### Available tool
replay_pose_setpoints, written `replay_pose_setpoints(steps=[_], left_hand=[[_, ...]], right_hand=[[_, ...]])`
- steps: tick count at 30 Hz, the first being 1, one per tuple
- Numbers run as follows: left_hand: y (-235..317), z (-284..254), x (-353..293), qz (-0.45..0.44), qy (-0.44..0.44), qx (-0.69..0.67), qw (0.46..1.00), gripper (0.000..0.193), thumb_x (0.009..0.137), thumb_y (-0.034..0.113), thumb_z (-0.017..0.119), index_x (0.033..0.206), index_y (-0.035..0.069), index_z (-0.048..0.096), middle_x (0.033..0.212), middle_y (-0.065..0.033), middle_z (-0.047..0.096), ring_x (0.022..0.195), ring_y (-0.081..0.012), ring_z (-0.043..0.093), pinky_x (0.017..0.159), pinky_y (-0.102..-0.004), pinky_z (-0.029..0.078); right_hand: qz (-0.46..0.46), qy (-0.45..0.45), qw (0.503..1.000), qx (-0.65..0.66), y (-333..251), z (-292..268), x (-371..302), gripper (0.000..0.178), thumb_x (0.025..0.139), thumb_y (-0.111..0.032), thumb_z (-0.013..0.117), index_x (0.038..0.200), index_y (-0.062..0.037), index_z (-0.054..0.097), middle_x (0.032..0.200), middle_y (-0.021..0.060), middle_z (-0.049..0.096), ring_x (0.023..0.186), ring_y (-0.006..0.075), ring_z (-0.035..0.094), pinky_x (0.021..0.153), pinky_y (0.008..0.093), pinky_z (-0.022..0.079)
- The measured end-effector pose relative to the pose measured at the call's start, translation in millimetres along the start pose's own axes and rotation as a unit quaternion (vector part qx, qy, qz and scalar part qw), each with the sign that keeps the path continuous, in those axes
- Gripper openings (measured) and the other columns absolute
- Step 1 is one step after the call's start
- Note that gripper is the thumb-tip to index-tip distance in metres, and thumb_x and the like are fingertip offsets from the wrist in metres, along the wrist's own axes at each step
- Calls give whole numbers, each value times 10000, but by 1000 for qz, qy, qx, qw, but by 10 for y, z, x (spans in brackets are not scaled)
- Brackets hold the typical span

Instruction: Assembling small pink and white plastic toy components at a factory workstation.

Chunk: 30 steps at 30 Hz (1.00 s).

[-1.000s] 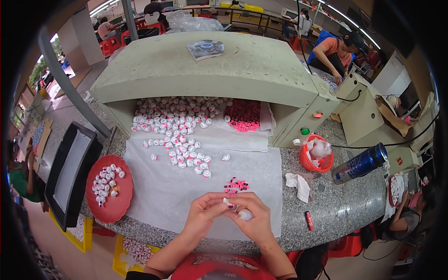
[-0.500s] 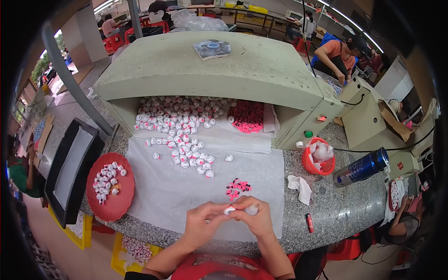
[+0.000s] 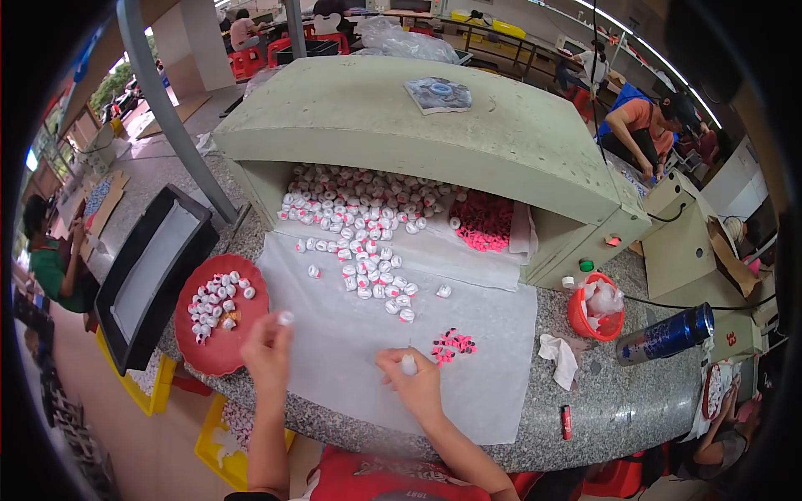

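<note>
Between the fingertips of my left hand (image 3: 267,355) is a small white round piece (image 3: 286,318), held just right of the red scalloped plate (image 3: 188,346). Similar white pieces (image 3: 219,299) with pink marks lie on that plate. My right hand (image 3: 415,388) is closed around a small translucent white bottle-like thing (image 3: 408,365), partly hidden by the fingers. Beyond this hand, a little heap of small pink and black bits (image 3: 454,344) rests on the white sheet (image 3: 326,367). Further off, many white pieces (image 3: 368,271) spread out from the greenish metal box (image 3: 359,117).
A pile of pink bits (image 3: 484,221) sits inside the box. To the right are a red basket (image 3: 598,330), crumpled tissue (image 3: 561,359), a blue tumbler (image 3: 668,336) and a red tube (image 3: 566,422). A black tray (image 3: 125,334) stands left of the plate. Other people sit around.
My hands have parted: the left has carried the white piece left toward the red plate, while the right stays over the sheet with the bottle-like thing. The whole view has shifted slightly.
</note>
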<state>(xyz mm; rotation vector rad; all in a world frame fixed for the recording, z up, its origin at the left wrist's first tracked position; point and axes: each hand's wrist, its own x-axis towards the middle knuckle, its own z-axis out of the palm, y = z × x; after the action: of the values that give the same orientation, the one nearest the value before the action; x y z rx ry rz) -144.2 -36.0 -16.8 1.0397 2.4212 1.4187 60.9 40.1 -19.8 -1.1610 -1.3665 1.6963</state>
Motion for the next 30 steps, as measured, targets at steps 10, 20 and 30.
replay_pose_setpoints(steps=[10, 20, 30], left_hand=[[-256, 832, 894, 189, -32, 331, 924, 355, 722, 62, 612, 1075, 82, 579, 902, -122, 580, 794, -303, 580, 652, -395, 472], [1147, 575, -379, -194, -392, -540, 720, 367, 762, -46, 598, 1121, -42, 522, 1032, -143, 571, 879, -195, 607, 736, -272, 511], [1096, 727, -645, -5, -272, -478, 835, 271, 708, -157, 592, 944, -52, 512, 1007, -140, 511, 901, -234, 599, 751, -301, 540]], right_hand=[[-78, 22, 993, -89, -67, -258, -269, 212, 754, -35, 640, 926, -29, 516, 812, 44, 586, 694, 99, 579, 561, 206, 450], [-126, 60, 985, 99, -483, -619, -430, 277, 731, 42, 594, 973, -8, 469, 888, 107, 560, 807, 145, 568, 689, 231, 456], [-346, 161, 909, -169, -666, -702, -709, 246, 651, -42, 637, 882, 5, 567, 793, 108, 608, 655, 165, 603, 580, 235, 456]])
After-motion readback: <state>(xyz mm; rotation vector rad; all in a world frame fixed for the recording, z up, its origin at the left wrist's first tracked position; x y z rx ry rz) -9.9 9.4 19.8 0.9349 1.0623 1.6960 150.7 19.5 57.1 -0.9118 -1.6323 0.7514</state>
